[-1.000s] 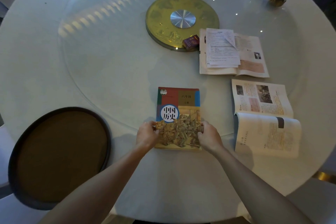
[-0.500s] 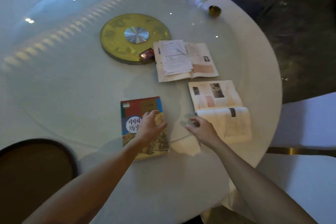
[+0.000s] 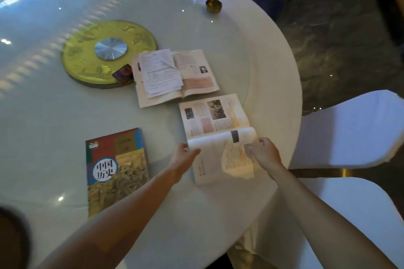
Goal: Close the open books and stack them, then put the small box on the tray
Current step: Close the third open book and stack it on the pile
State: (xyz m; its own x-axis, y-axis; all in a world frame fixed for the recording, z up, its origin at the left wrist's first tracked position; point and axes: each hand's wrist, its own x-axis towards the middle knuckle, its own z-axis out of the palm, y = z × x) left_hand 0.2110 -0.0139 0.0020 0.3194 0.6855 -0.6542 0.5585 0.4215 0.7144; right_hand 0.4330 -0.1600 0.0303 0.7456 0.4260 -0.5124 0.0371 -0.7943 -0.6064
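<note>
head view: near open book (image 3: 218,137) being closed
left hand (image 3: 182,157): open, on page edge
right hand (image 3: 265,153): loosely curled, touching pages
next: fold shut, stack on closed book (image 3: 117,170)

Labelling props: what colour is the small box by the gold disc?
Dark purple-maroon small box, beside the far open book; head view, dim light.

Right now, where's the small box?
Head view, upper middle: the small box sits on the gold disc's near edge, just left of the far open book.
</note>
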